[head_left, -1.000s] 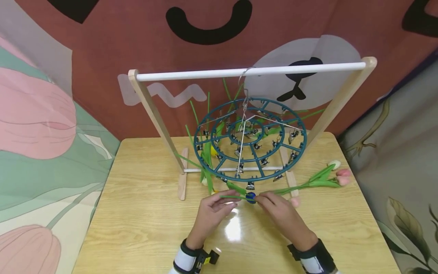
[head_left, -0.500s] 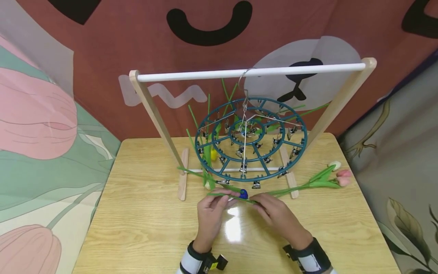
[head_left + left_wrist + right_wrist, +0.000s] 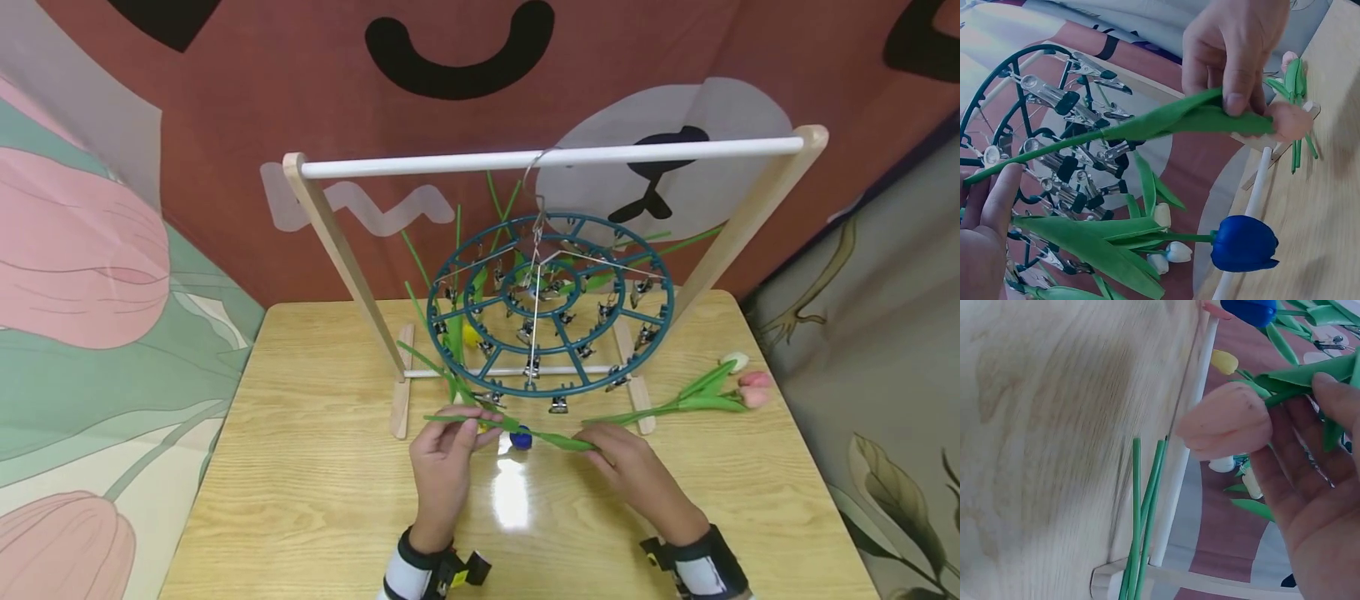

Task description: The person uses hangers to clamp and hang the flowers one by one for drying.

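Note:
Both hands hold an artificial pale pink tulip level, below the front rim of a round teal clip hanger. In the head view my left hand grips its stem near the free end. My right hand pinches the green leaf close to the flower; in the right wrist view its thumb lies on the leaf. From the head view the flower is hidden by the right hand. A blue tulip hangs head down between the hands, with white tulips beside it in the left wrist view.
The hanger hooks onto a white rod between wooden posts. Several metal clips dangle from its rings. A yellow tulip hangs at its left. Pink and white tulips lie on the wooden table at right.
My left hand has shifted left along with the stem. The right hand has ended slightly farther right, so more stem and leaf show between them. The pink flower, visible earlier, is now hidden in the head view.

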`<state>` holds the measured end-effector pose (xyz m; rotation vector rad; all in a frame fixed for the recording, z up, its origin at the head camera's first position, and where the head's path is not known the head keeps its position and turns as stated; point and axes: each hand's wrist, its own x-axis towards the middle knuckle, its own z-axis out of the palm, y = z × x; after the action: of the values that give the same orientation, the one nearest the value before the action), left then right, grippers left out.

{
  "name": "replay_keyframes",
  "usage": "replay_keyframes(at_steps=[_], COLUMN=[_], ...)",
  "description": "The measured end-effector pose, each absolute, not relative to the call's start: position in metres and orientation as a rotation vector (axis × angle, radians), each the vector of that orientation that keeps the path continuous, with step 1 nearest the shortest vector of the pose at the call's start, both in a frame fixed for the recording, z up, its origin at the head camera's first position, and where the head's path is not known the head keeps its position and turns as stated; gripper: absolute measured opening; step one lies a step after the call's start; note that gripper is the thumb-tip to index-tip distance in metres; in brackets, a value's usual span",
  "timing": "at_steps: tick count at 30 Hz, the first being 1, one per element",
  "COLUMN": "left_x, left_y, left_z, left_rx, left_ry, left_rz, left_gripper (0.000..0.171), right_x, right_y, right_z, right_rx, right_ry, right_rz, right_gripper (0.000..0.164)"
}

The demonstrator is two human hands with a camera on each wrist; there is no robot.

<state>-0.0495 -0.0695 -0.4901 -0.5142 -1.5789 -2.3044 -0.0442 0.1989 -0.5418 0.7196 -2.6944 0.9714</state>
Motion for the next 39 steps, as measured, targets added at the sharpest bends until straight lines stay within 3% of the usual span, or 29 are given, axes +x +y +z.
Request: replay_keyframes(at_steps=[12,22,27,31,35,39], left_x=[-0.039,-0.038,-0.041,-0.043,-0.045,-0.046], left_y=[-0.048,-0.032,-0.033,-0.033,-0.032,-0.03], left_z=[-0.506,-0.517,-0.516,-0.517,-0.52,-0.521], left_rx=[-0.685,-0.518,-0.464,-0.491,-0.578,-0.629], left_ry=[-1.621,-1.803,-1.85,-1.865,-1.847,-1.834], left_rz=[-2.472,-2.425,-2.332,-2.252,-2.158,-2.147], left_gripper=[0.031,0.02,0.015,0.014,0.014,0.014], right_x=[-0.043,-0.049,-0.052,-0.058,-0.067,-0.075], right_y=[0.189,0.172,0.173,0.169,0.161,0.156], right_z=[-0.525,-0.511,-0.496,-0.481,-0.464,-0.45], right_rx=[0.784,0.887,0.766,0.734,0.749,0.783], right_ry=[-2.55,-2.523,-2.473,-2.328,-2.22,-2.18], right_rz=[1.166,1.18,1.203,1.174,1.132,1.122], right_gripper=[0.037,0.028,0.056,0.064,0.062,0.049])
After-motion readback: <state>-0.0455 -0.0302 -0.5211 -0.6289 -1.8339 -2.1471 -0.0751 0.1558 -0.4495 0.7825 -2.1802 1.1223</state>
